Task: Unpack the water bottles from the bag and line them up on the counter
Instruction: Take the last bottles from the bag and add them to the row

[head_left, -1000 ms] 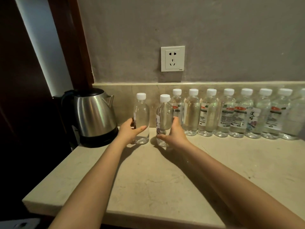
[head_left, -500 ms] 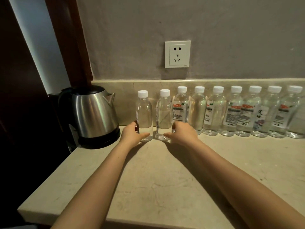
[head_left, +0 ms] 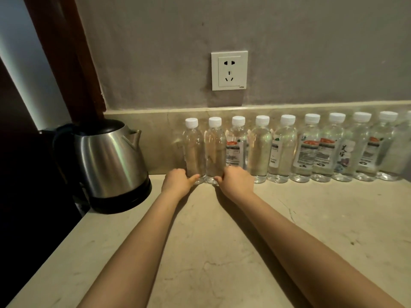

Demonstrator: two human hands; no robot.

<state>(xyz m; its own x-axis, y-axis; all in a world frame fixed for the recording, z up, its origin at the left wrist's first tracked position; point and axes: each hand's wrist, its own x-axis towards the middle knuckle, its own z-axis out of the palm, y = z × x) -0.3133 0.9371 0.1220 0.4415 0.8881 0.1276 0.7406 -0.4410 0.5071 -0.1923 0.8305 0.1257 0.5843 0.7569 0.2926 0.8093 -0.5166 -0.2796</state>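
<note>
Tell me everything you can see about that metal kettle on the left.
The kettle has a brushed, steel-looking body, a short pointed spout facing right toward the bottles, a dark lid that is closed, and a dark handle on its far left side. It stands upright on a black base at the left end of the pale stone counter, beside the backsplash. No hand or bottle touches it.

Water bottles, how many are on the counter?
10, in one row against the backsplash. The left hand holds the first bottle, the right hand the second bottle; seven more run rightward, a tenth bottle is cut off at the edge. More may be hidden beyond.
</note>
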